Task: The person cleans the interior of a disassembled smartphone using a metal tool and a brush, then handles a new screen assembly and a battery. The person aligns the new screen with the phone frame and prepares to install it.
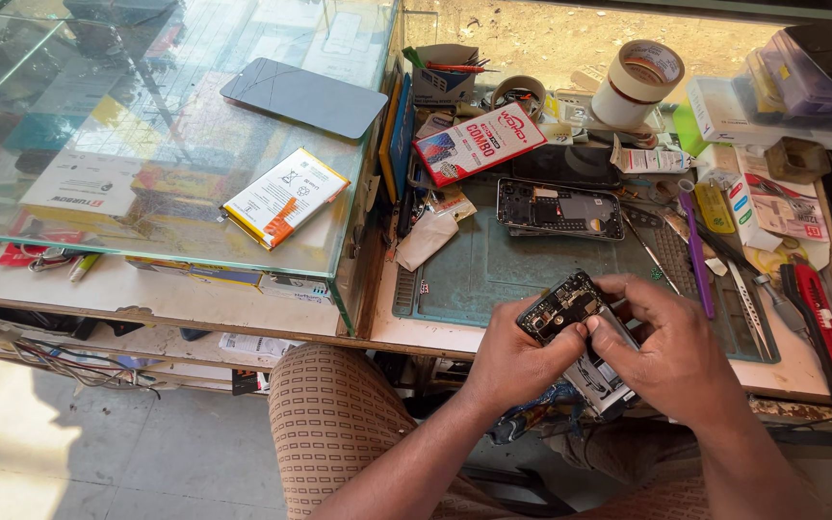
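— Since there is only the head view to go by, where does the work sit?

— Just past the front edge of the workbench, above the person's knee. Both hands are closed on an opened phone with its back off and its boards bare. The left hand cups it from below and the side, thumb pressed on the upper circuit part. The right hand wraps over the right side, fingertips pinching the top edge.

— How would you judge its handling?

— Light and stiff, I'd say, but delicate: exposed boards and small connectors. The metal frame edges look like the safest place to take hold, as the hands mostly do. It hangs over open floor, so a slip could mean a drop.

— And the room around?

— The green work mat has a bare patch just ahead of the hands. Beyond it lies a second open phone, and a red-and-white packet behind that. The right is crowded: a purple tool, tweezers, a red-handled tool and a roll of tape. On the left, the glass counter stands close, its corner near the mat, bearing a dark screen panel and a flat battery.
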